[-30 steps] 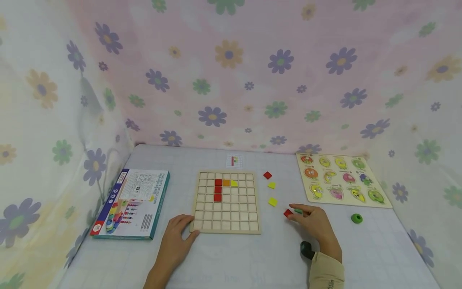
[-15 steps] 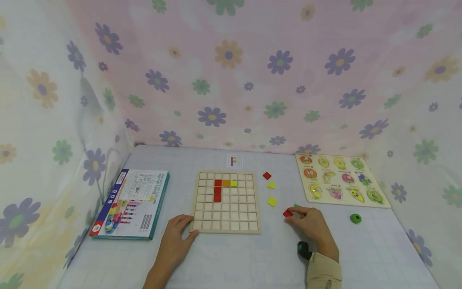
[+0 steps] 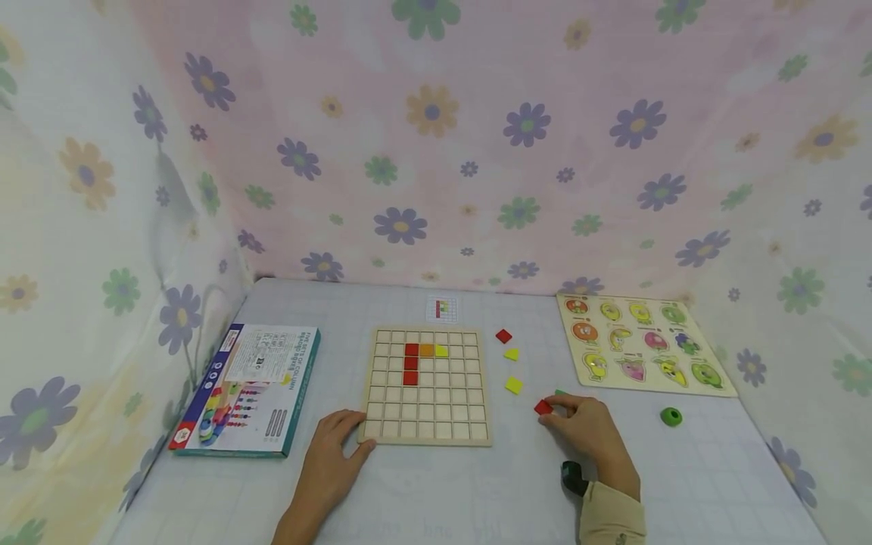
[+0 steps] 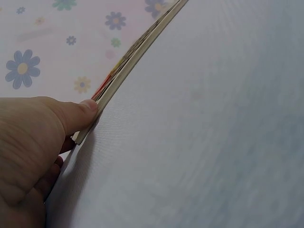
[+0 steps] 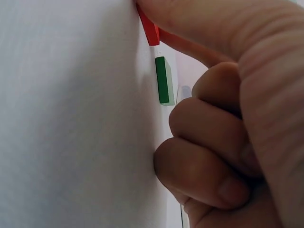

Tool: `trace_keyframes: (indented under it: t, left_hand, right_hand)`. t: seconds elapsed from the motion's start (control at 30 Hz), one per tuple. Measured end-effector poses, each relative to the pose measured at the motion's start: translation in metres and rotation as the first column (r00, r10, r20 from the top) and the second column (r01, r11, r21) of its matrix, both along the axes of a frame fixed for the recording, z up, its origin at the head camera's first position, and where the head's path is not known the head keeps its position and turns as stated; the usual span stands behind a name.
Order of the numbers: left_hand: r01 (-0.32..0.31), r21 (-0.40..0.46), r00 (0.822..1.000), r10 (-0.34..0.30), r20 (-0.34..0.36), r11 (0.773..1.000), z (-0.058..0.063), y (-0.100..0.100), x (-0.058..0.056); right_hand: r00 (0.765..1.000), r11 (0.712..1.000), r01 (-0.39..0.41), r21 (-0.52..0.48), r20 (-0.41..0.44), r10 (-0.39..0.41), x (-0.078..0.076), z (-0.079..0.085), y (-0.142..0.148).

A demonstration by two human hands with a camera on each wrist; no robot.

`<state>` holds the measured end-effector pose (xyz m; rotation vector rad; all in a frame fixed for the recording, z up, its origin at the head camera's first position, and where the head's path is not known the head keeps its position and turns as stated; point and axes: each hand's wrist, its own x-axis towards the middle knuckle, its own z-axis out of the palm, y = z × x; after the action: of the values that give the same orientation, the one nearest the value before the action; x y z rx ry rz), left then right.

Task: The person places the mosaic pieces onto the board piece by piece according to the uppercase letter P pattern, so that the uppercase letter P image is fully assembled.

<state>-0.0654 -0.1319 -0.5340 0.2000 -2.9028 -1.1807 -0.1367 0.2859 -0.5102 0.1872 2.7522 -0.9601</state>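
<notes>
Pinching a red tile (image 5: 150,31) between thumb and forefinger, the right hand (image 3: 587,430) works over the counter (image 3: 422,499), to the right of a wooden grid board (image 3: 427,412); whether the tile touches the surface cannot be told. The three remaining fingers are curled toward the palm. A green tile (image 5: 163,80) lies just beside the red one, partly hidden by the hand in the head view. The left hand (image 3: 330,446) touches the board's near left corner, its thumb and forefinger apart, the thumb against the near edge.

On the board, three red squares (image 3: 412,363) form a column; an orange square (image 3: 426,350) and then a yellow piece (image 3: 441,350) continue to the right from the topmost square. Between board and right hand lie a loose red diamond (image 3: 503,336) and two yellow pieces (image 3: 514,385). A small pattern card (image 3: 443,309) lies beyond the board, a boxed toy (image 3: 248,390) to the left, and a fruit puzzle (image 3: 636,341) at the far right.
</notes>
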Motion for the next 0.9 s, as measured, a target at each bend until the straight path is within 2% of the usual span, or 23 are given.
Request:
trace_keyframes:
  t: [0.2, 0.37, 0.63, 0.9]
  left_hand:
    - [0.000, -0.014, 0.999, -0.001, -0.033, 1.000, 0.000, 0.000, 0.001]
    - [0.003, -0.012, 0.998, -0.004, -0.064, 1.000, -0.002, 0.000, 0.001]
    - [-0.003, -0.011, 0.999, 0.003, -0.038, 1.000, -0.004, 0.000, 0.001]
    - [0.004, -0.015, 0.999, -0.005, -0.045, 1.000, 0.000, 0.000, 0.000]
  right_hand:
    - [1.000, 1.000, -0.015, -0.006, 0.019, 0.015, -0.001, -0.001, -0.006]
    - [1.000, 1.000, -0.028, -0.001, -0.001, 0.028, -0.004, -0.001, -0.009]
    - [1.000, 1.000, -0.012, -0.015, -0.020, 0.011, -0.007, 0.005, -0.017]
    - [0.998, 0.997, -0.030, -0.070, -0.062, 0.026, -0.013, 0.010, -0.032]
